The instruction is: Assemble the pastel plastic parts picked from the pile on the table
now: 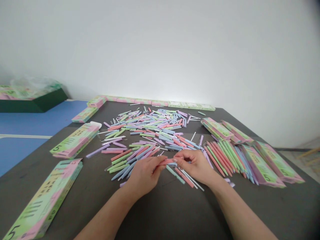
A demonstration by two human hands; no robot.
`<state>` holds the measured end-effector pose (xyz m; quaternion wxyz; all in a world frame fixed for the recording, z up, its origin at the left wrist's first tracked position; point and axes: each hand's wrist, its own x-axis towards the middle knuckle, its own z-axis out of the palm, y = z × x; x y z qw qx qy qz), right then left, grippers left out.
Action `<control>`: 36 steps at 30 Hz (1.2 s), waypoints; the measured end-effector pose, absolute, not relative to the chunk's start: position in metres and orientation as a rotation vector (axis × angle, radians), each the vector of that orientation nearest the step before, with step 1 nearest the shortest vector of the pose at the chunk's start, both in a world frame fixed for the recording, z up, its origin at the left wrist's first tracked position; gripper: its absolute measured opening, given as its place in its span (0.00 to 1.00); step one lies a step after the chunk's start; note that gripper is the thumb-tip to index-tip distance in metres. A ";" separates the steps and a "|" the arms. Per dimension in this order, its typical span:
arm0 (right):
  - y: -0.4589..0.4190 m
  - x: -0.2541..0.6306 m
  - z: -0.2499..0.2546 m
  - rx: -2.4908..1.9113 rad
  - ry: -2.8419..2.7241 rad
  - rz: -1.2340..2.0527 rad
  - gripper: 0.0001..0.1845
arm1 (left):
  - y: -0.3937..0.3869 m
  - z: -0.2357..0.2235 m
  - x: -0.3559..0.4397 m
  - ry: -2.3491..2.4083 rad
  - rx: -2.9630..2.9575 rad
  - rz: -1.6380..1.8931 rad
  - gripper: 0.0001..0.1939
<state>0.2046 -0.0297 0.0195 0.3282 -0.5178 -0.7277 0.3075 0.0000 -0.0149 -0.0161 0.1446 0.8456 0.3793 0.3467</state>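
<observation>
My left hand (143, 175) pinches one end of a coral-pink pen (165, 162) between thumb and fingers. At the pen's other end, my right hand (196, 165) closes its thumb and forefinger; the fingers partly cover the pen there. Beneath and beside the right hand lie loose pen parts and several white refill sticks (192, 179). Just beyond both hands spreads a large heap of pen parts (152, 123) in pastel green, blue, purple and coral. To the right of my right hand is a row of pens (225, 156) laid side by side, grouped partly by colour.
Green-and-pink cartons lie along the left, one at the front (42, 203) and one behind it (75, 140). More cartons (267, 163) stand at the right, and a row of boxes (150, 101) lines the far edge. A dark green bin (47, 101) sits on the blue table (60, 116).
</observation>
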 end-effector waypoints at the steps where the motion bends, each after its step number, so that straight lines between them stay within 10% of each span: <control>1: -0.030 0.205 0.021 -1.321 -1.912 0.790 0.13 | -0.015 -0.015 0.000 1.099 2.422 0.989 0.12; 27: -0.027 0.202 0.014 -1.302 -1.700 0.886 0.10 | -0.010 -0.019 -0.003 1.071 2.587 1.155 0.17; 36: -0.022 0.211 0.021 -1.127 -1.407 0.986 0.13 | -0.007 -0.008 -0.003 1.213 1.713 1.355 0.24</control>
